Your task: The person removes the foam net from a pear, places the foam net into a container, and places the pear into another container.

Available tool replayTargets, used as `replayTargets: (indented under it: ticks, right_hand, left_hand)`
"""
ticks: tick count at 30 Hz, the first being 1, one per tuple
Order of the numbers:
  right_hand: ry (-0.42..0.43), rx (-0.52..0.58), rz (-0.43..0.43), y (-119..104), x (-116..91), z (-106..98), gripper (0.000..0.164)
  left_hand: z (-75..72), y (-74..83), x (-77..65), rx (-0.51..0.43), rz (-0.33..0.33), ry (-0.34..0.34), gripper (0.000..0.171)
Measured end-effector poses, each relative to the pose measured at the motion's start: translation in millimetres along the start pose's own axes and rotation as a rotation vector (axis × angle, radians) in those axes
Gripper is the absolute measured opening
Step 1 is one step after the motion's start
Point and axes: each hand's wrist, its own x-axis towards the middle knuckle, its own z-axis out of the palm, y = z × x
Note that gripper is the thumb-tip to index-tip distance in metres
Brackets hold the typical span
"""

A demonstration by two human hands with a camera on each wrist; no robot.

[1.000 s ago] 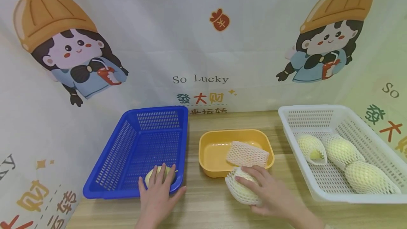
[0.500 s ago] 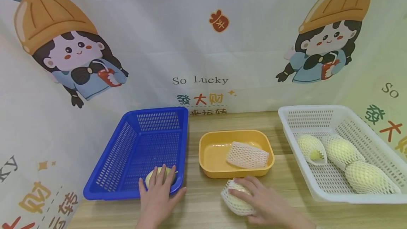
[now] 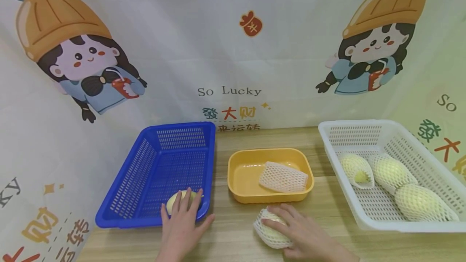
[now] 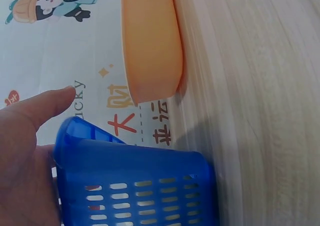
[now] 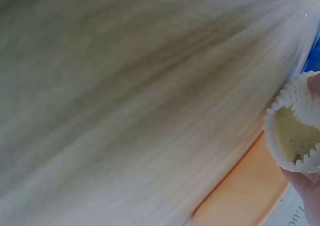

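In the head view my left hand [image 3: 182, 223] lies over a bare pale-yellow pear [image 3: 171, 204] in the near right corner of the blue basket [image 3: 154, 224]. Its fingers are spread on the fruit, and the thumb stands out straight past the basket's rim. My right hand [image 3: 303, 235] grips a pear in a white foam net [image 3: 268, 231], in front of the yellow tray [image 3: 242, 173]. In the right wrist view the net's opening shows speckled skin of the netted pear [image 5: 295, 133]. My right palm is hidden.
An unfilled-looking foam net [image 3: 284, 178] lies in the yellow tray. At the right, a white basket [image 3: 346, 185] holds 3 netted pears [image 3: 418, 201]. The wooden table [image 3: 233, 233] ends at a printed cloth [image 3: 233, 60] behind.
My right hand has moved nearer to me and slightly left with the netted pear, away from the tray. My left hand has shifted only slightly on its pear.
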Motion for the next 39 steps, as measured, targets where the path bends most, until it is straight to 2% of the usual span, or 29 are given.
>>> replayTargets:
  ticks: [5, 9, 15, 21, 24, 30, 36, 39]
  right_hand:
    - [-0.028, 0.037, 0.015, 0.2, -1.4, -0.3, 0.081]
    - [-0.017, 0.03, 0.009, -0.2, -2.2, 0.3, 0.081]
    - [-0.01, 0.003, -0.002, -0.7, -3.0, 0.1, 0.082]
    - [-0.008, -0.001, -0.016, 0.6, -5.0, 0.0, 0.08]
    - [-0.004, 0.001, -0.021, 1.5, -6.4, -0.1, 0.078]
    - [0.01, 0.025, -0.002, 2.5, -10.6, -0.7, 0.076]
    - [0.013, 0.023, 0.001, 3.5, -14.0, -0.3, 0.074]
    - [0.022, 0.023, -0.005, 4.1, -16.0, -1.4, 0.073]
  left_hand:
    - [-3.2, 7.6, -0.9, -0.025, 0.018, -0.013, 0.067]
    - [-3.8, 17.3, -1.1, -0.054, 0.061, 0.006, 0.067]
    - [1.4, 35.2, -2.9, -0.101, 0.155, 0.036, 0.065]
    - [11.1, 52.4, -5.8, -0.222, 0.286, 0.107, 0.062]
    - [17.2, 59.1, -7.3, -0.285, 0.328, 0.111, 0.062]
    - [31.3, 68.8, -8.7, -0.355, 0.347, 0.026, 0.065]
    - [45.4, 72.4, -8.2, -0.358, 0.294, -0.138, 0.073]
    - [51.4, 72.9, -7.6, -0.361, 0.302, -0.181, 0.073]
